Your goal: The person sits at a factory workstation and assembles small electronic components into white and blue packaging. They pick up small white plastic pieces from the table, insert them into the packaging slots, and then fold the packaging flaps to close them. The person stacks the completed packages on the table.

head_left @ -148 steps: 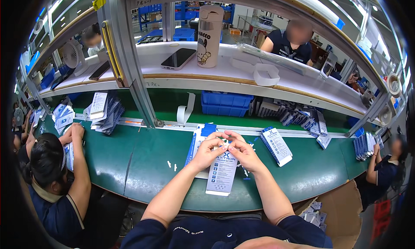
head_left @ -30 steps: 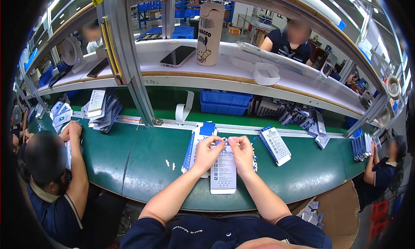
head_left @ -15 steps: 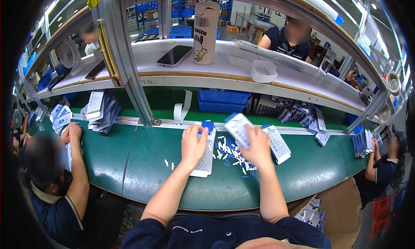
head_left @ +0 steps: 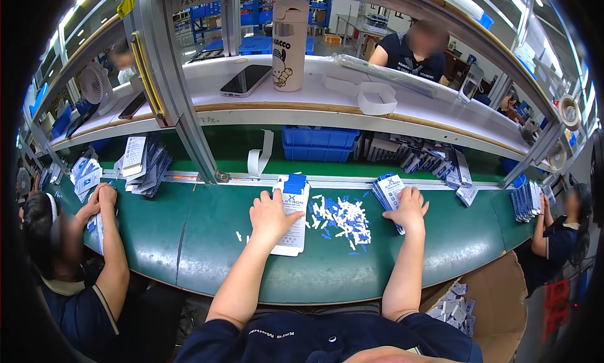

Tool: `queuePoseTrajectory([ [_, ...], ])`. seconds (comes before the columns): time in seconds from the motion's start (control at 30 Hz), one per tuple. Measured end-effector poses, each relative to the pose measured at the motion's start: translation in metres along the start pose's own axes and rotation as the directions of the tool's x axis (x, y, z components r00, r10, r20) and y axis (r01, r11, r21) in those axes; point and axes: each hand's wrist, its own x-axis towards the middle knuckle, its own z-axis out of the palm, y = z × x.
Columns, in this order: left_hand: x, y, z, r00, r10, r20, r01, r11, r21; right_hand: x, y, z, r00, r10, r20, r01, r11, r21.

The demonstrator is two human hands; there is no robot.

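Sitting nearest, low right beside the bench: a cardboard box (head_left: 497,300) holding loose packs. Running across the view: a green bench (head_left: 189,237).

Pressing flat on the near stack (head_left: 290,221) of white and blue card packs, left of centre: the left hand (head_left: 270,215), fingers spread, palm down, gripping nothing. Lying between the two hands: a scatter of white and blue strips (head_left: 343,215), with a few stray bits (head_left: 242,237) left of the left hand.

Resting on top of the right stack (head_left: 389,196): the right hand (head_left: 410,213), fingers loosely curled over the topmost pack, thumb side hidden, so cannot tell whether clasping or merely touching.

Working at the far left of the bench: another person's forearm (head_left: 110,231), hands beside more packs (head_left: 141,161). Standing at the far right: another person beside upright blue packs (head_left: 525,205).

Sitting farther back under the shelf: a blue bin (head_left: 318,144) and a jumble of packs (head_left: 428,158). Resting on the white shelf (head_left: 440,120) above: a phone (head_left: 245,81), a beige flask (head_left: 286,39) and a small white tray (head_left: 376,98). Facing from beyond the shelf: a person in a dark shirt (head_left: 409,54).
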Motion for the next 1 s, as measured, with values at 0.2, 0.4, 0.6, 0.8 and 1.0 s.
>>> queuePoseTrajectory([
  [0.2,0.005,-0.004,-0.002,0.999,-0.015,-0.049,0.012,0.998,-0.063,-0.002,-0.038,0.016,0.889,-0.3,-0.347,0.438,0.779,0.449],
  [0.4,0.017,-0.017,0.003,0.959,-0.025,-0.283,-0.096,0.909,-0.406,-0.017,-0.07,0.021,0.838,-0.374,-0.398,0.546,0.586,0.599],
  [0.6,0.021,0.0,0.012,0.974,-0.041,-0.221,-0.21,0.182,-0.961,-0.033,-0.09,0.04,0.883,-0.469,0.029,0.017,0.093,0.996],
  [0.8,0.005,0.022,0.009,0.982,0.064,-0.176,-0.151,-0.284,-0.947,-0.045,-0.1,0.04,0.796,-0.596,0.106,-0.076,0.075,0.994],
  [1.0,0.011,0.016,0.015,0.967,0.05,-0.251,-0.252,0.001,-0.968,-0.045,-0.096,0.028,0.861,-0.49,-0.14,0.232,0.131,0.964],
])
